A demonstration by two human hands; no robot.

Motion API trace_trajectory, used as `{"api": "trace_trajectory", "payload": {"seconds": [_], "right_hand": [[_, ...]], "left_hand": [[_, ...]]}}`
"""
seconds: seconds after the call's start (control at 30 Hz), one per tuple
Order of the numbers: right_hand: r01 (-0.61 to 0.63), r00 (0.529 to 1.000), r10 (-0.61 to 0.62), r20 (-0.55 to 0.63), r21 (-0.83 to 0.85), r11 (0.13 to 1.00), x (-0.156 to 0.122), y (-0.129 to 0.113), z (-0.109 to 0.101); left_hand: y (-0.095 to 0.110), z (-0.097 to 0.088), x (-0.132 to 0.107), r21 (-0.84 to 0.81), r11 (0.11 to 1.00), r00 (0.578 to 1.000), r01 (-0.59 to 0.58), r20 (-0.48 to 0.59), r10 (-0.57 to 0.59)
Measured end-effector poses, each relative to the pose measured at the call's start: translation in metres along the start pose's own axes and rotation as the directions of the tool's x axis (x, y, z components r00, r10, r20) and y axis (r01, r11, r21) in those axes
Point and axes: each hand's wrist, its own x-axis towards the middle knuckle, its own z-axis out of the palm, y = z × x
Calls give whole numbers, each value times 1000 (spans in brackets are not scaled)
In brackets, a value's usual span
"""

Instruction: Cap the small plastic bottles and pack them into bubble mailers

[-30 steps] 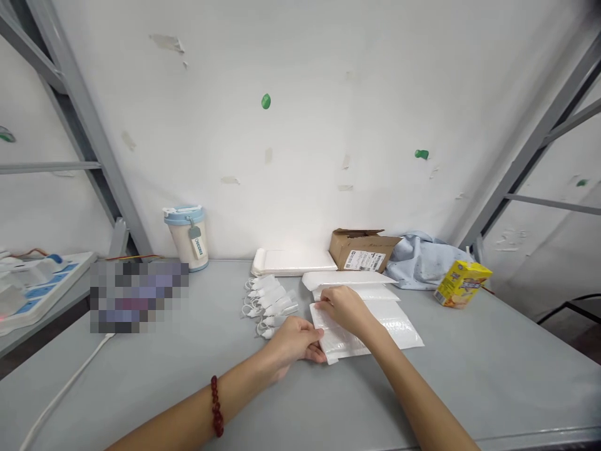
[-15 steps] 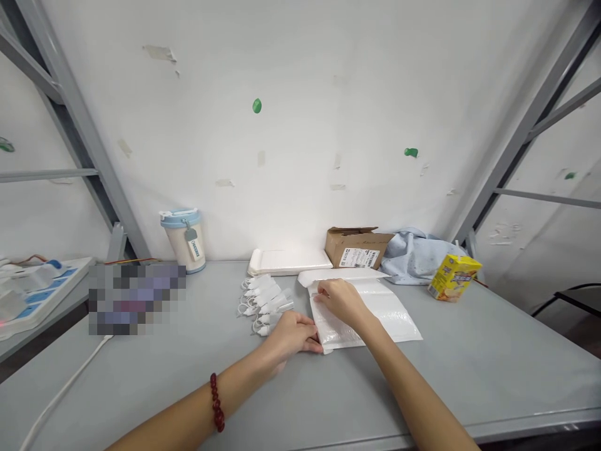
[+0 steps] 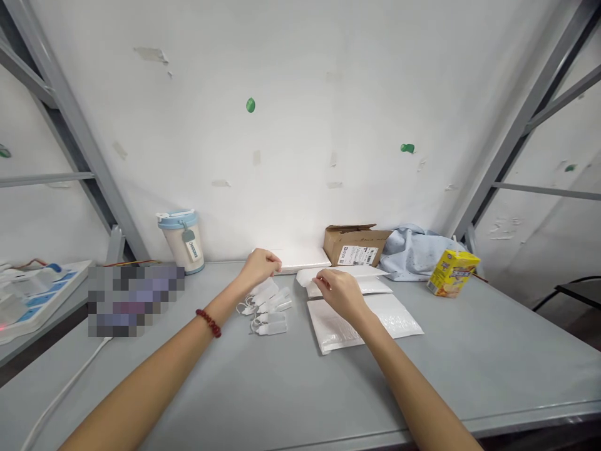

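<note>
My left hand (image 3: 260,266) is at the left end of a stack of white padded mailers (image 3: 305,258). Its fingers are closed, and whatever they hold is hidden. With its fingertips pinched, my right hand (image 3: 339,291) grips the left edge of a white padded mailer (image 3: 370,285) whose flap lies open. Another white bubble mailer (image 3: 394,316) lies nearer to me, partly under my right wrist. Several small clear plastic bottles (image 3: 275,318) with white caps and loops lie in a group below my left hand.
A brown cardboard box (image 3: 354,244) stands behind the mailers, beside a light blue cloth (image 3: 413,250) and a yellow carton (image 3: 453,274). To the left are a blue-lidded cup (image 3: 183,244), a blurred-out item (image 3: 136,300) with a white cable, and a power strip (image 3: 42,297).
My left hand has left the near mailer's lower left corner and moved up and left to the stack. My right hand stays nearly in place. The view has shifted slightly.
</note>
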Motion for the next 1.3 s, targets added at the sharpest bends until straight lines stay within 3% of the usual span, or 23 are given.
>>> {"api": "trace_trajectory", "payload": {"seconds": [0.13,0.43,0.73,0.97,1.1,1.2,1.27,1.3], "right_hand": [[7,1000,-7,-20,2,1000,0,2,1],[14,999,-14,-40,1,1000,1,5,1],[20,998,-20,-62,0,1000,1,6,4],[52,992,-50,-114,16,998,1,8,8],[141,960,-138,-244,-7,990,0,7,10],[220,913,-255,-320,-139,965,-1,3,9],[243,891,-314,-327,-239,940,-1,0,9],[248,886,-332,-324,-275,929,-1,-1,9]], "left_hand": [[-9,-2,30,204,979,998,-24,-49,35],[-32,10,53,464,880,989,-105,142,43],[-34,5,52,521,843,987,-132,149,63],[-24,-2,31,529,817,963,-229,3,268],[-23,-3,1,558,771,911,-308,-61,407],[-27,2,-24,601,676,841,-427,-11,541],[-30,7,-37,692,418,660,-589,113,742],[-33,9,-42,719,321,587,-617,149,796]]}}
